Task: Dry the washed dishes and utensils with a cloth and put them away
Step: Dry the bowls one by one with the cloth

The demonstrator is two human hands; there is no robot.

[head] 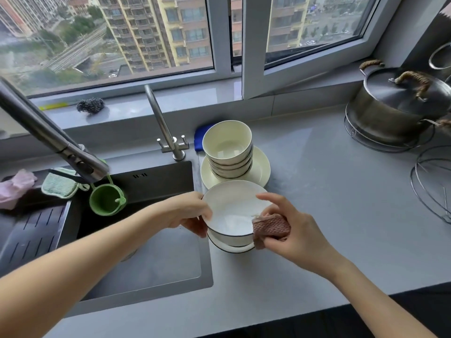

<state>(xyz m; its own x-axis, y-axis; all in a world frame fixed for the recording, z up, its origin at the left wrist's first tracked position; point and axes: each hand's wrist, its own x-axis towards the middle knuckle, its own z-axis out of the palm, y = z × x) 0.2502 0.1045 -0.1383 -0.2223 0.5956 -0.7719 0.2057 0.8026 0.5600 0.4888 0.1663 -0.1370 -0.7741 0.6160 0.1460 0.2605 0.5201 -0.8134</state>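
A white bowl (231, 213) with a dark rim line is tilted toward the camera, resting on a second like bowl (231, 247) on the grey counter just right of the sink. A pink waffle-weave cloth (271, 228) is pressed against its near right rim. Farther back, a stack of matching bowls (228, 148) is set upright on a white plate (262, 170).
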